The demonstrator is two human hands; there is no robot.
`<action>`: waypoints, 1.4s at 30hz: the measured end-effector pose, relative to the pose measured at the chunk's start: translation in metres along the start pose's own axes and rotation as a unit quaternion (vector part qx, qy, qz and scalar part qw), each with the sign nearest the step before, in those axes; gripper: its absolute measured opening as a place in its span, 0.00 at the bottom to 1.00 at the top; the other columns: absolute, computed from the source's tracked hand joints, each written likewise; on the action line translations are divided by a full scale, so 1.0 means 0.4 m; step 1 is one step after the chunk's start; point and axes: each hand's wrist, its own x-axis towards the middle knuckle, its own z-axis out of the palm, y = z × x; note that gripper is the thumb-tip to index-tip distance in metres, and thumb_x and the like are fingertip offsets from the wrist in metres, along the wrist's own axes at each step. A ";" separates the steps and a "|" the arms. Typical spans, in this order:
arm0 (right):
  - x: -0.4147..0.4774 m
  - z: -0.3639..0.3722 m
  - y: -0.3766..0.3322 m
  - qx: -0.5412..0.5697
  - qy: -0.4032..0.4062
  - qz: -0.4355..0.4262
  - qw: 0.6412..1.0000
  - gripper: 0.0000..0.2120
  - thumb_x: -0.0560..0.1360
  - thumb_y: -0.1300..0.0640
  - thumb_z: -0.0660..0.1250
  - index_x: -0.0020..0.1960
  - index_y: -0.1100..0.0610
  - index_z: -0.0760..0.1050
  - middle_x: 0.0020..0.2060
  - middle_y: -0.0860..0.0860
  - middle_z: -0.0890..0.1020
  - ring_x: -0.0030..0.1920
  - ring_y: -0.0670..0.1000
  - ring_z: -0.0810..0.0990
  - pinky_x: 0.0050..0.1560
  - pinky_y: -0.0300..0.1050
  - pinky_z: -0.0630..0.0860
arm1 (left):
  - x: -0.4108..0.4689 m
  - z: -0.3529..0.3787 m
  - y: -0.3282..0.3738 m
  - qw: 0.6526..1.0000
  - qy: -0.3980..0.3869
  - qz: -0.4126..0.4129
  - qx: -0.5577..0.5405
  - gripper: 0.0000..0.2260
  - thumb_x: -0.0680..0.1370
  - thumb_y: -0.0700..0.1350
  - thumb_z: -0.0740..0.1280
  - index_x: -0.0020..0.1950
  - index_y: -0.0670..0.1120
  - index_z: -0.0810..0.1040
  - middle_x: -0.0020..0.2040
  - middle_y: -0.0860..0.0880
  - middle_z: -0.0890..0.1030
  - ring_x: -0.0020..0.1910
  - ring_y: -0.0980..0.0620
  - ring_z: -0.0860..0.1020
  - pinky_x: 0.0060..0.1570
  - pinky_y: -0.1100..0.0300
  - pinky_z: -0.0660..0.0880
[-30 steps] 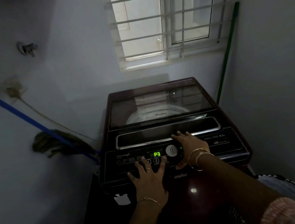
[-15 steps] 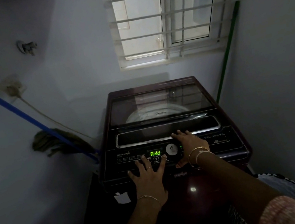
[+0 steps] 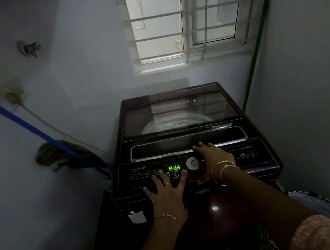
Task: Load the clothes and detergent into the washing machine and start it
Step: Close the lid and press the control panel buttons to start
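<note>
Washing machine lid closed | left hand flat on control panel | right hand spread beside it, empty

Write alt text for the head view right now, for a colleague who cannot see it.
Both hands lie spread on the control panel of a dark top-loading washing machine: the left hand by the numbered buttons, the right hand beside the round dial. The green display reads "Add" and the glass lid is closed. A blue-handled mop leans on the left wall.
</note>
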 end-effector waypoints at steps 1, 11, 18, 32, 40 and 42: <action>0.000 0.001 0.000 0.000 0.001 0.000 1.000 0.58 0.55 0.46 0.82 0.76 0.42 0.50 0.77 0.44 0.51 0.77 0.52 0.49 0.67 0.61 0.66 | 0.000 0.000 0.000 1.000 -0.001 0.000 -0.001 0.47 0.73 0.59 0.68 0.74 0.62 0.33 0.76 0.33 0.42 0.74 0.30 0.44 0.66 0.27 0.50; 0.005 0.006 0.007 -0.009 0.001 -0.003 1.000 0.59 0.55 0.45 0.81 0.76 0.43 0.50 0.77 0.44 0.50 0.77 0.52 0.49 0.69 0.62 0.66 | -0.001 0.001 0.002 1.000 -0.004 0.000 0.003 0.47 0.72 0.60 0.68 0.75 0.61 0.33 0.76 0.33 0.41 0.74 0.30 0.43 0.66 0.27 0.49; 0.008 0.011 0.015 -0.026 0.009 -0.015 0.999 0.59 0.56 0.43 0.80 0.77 0.43 0.49 0.77 0.44 0.50 0.77 0.52 0.49 0.69 0.61 0.64 | 0.000 0.001 0.000 1.000 -0.007 -0.002 -0.005 0.47 0.72 0.63 0.68 0.74 0.62 0.32 0.76 0.33 0.41 0.74 0.30 0.43 0.66 0.27 0.49; -0.064 0.107 0.061 0.054 0.163 0.038 0.984 0.50 0.60 0.32 0.72 0.75 0.45 0.56 0.75 0.53 0.57 0.74 0.55 0.59 0.69 0.53 0.67 | 0.000 -0.014 -0.003 1.000 -0.017 0.005 -0.009 0.45 0.74 0.57 0.68 0.75 0.62 0.34 0.76 0.34 0.42 0.75 0.31 0.44 0.67 0.27 0.52; -0.060 0.104 0.054 0.050 0.150 0.060 0.986 0.51 0.59 0.32 0.73 0.75 0.46 0.56 0.75 0.53 0.56 0.74 0.56 0.58 0.70 0.54 0.66 | -0.001 -0.012 -0.007 1.000 -0.019 0.007 -0.007 0.47 0.73 0.56 0.69 0.75 0.61 0.34 0.76 0.33 0.42 0.75 0.30 0.45 0.66 0.27 0.52; -0.058 0.104 0.053 0.051 0.150 0.064 0.985 0.51 0.59 0.32 0.73 0.75 0.46 0.56 0.75 0.53 0.56 0.75 0.56 0.58 0.69 0.55 0.66 | -0.002 -0.012 -0.007 1.000 -0.017 0.010 -0.003 0.48 0.72 0.58 0.69 0.75 0.61 0.33 0.76 0.33 0.42 0.75 0.30 0.44 0.66 0.27 0.52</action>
